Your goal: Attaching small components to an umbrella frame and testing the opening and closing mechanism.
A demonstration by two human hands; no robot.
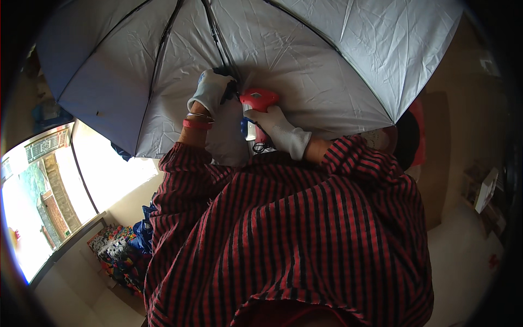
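Observation:
A large open umbrella (278, 60) with grey-silver fabric and dark ribs spreads across the far side, its inner side toward me. My left hand (213, 90), in a white glove with dark-coated fingers, is closed at a dark rib (216, 41) near the middle of the canopy; its fingertips are partly hidden. Just to the right, my right hand (276, 128), also in a white glove, is wrapped round the handle of a red handheld tool (260, 99) with a rounded head. The tool's head lies close to the left fingers. A dark cord loop (260, 147) hangs below its handle.
A bright opening (49, 191) lies at the left. Below it sits a multicoloured cloth heap (120, 256) beside dark blue fabric (143, 234). A red and black round-edged object (417, 133) shows behind the umbrella's right edge, and a shelf with a white item (486, 191) stands far right.

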